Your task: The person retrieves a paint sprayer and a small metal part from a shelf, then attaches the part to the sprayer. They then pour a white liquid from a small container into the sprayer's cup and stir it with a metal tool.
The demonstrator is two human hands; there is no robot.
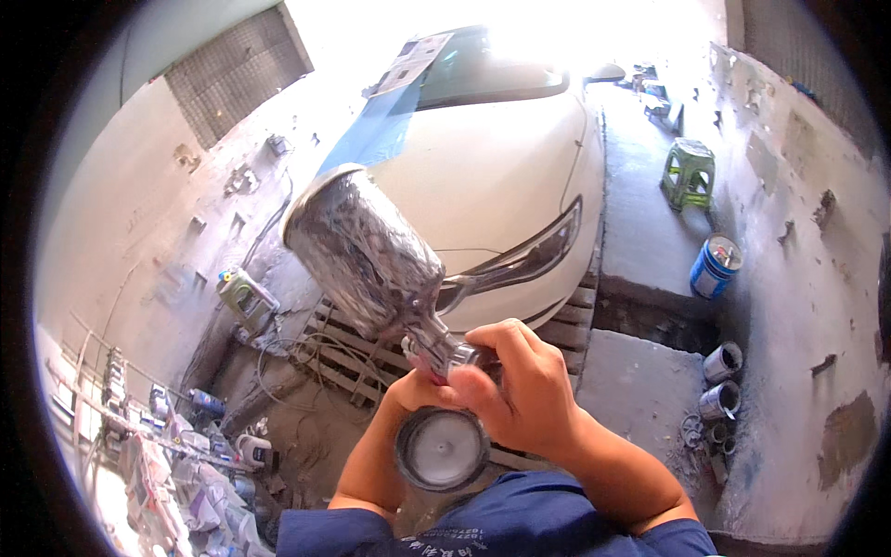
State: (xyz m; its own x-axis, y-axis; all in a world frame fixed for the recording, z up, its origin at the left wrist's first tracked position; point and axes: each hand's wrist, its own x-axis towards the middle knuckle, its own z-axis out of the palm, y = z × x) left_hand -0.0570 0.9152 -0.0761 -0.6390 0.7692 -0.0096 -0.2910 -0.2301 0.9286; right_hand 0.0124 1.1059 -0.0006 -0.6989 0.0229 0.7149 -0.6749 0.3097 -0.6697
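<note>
A paint spray gun (432, 336) with a large silver cup (367, 251) is held tilted in front of my body, its cup leaning up to the left. My right hand (524, 385) is closed around the gun's metal neck, with its thumb pressed along the near side. My left hand (429, 388) is closed on the gun from below and behind, most of its fingers hidden by the gun and the other hand. Just under my hands is a round dark-rimmed container or lid (442, 449) with a pale grey inside; I cannot tell what supports it.
Ahead stands a white car (501, 176), with blue sheeting (376, 125) along its left. A green stool (688, 174), a blue bucket (715, 265) and paint cans (720, 362) line the right wall. Slatted boards (348, 348) and a hose (278, 348) lie left; a cluttered rack (186, 446) stands lower left.
</note>
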